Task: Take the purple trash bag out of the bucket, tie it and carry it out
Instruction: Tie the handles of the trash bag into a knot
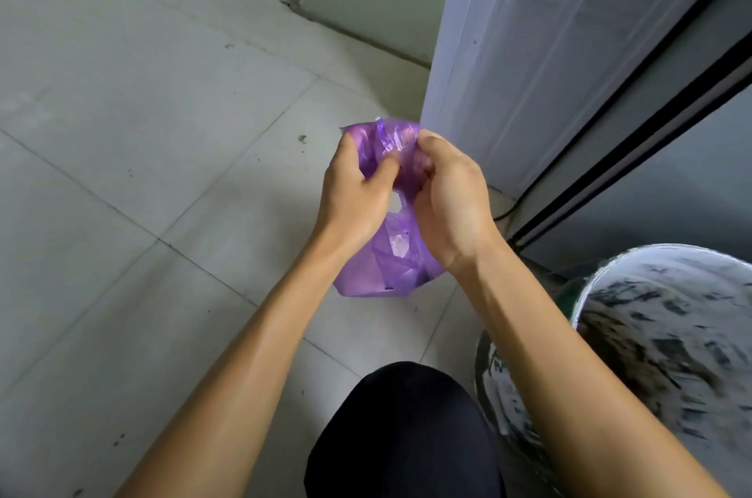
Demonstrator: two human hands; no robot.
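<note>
The purple trash bag [401, 257] hangs above the tiled floor, out of the bucket, its body bulging below my wrists. My left hand [354, 192] and my right hand [451, 200] both grip the bag's gathered top edges, fingers curled into the thin plastic, with a small gap showing between the two handfuls. The paint-stained bucket [602, 281] stands at the lower right, close beside my right forearm; its inside looks smeared white and dark.
Pale floor tiles [142, 131] stretch to the left and ahead. A white louvred door panel [529, 29] stands upright at the right, with a dark-framed grey surface [671, 172] beyond it. My dark-clad knee [403, 436] is at the bottom centre.
</note>
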